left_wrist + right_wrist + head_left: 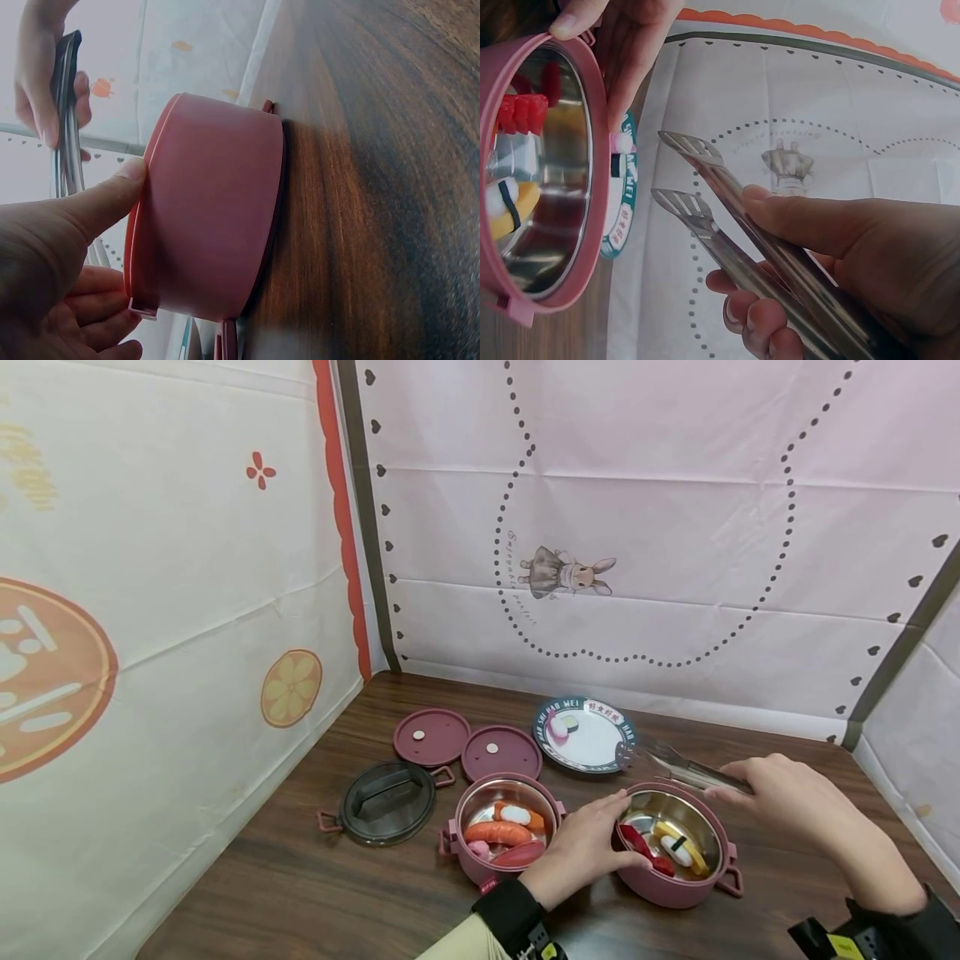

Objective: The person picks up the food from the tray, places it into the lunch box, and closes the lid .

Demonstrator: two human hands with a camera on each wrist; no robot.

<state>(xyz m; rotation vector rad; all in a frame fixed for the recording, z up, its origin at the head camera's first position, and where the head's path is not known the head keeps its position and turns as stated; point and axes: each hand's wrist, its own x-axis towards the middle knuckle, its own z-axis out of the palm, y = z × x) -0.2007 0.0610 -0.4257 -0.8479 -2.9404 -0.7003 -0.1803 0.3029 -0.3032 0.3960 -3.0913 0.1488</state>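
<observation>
Left hand: our left hand (581, 852) grips the rim of the right pot (678, 893), thumb on the pink outer wall, fingers at the edge; we judge this keeps the pot steady.
Right hand: our right hand (780, 793) grasps the tongs (686, 768), fingers curled round both arms; the tips stand a little apart and hold nothing.
Tongs: they hover over the far rim of the right pot, tips toward the plate (600, 752).
Right pot: on the table (300, 885), with red and yellow toy food inside.
Left pot (468, 860): just beside it, also with toy food.
Plate: behind both pots, two small pieces on it.
Lids (431, 737): two pink ones and a dark one lie left, away from our hands.
</observation>
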